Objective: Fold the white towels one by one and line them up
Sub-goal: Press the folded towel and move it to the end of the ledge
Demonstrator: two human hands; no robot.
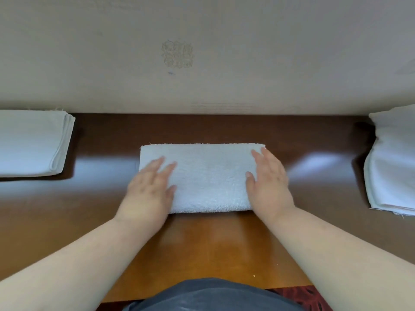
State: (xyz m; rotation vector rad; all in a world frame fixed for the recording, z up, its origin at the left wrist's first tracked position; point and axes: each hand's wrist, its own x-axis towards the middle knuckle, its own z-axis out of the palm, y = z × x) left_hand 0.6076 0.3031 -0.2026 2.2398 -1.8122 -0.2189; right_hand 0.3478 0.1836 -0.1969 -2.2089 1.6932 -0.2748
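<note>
Both hands flat on a folded white towel (pixel 208 176).
Left hand (pixel 149 189) and right hand (pixel 268 185) press its ends, fingers straight; towel stacks (pixel 31 142) flank the wooden table (pixel 213 239).

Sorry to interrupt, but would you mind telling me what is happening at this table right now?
A person is folding white towels on a wooden table. Both the left hand and the right hand lie flat on a folded towel in the middle. A folded stack sits at the left edge, another pile at the right.
</note>
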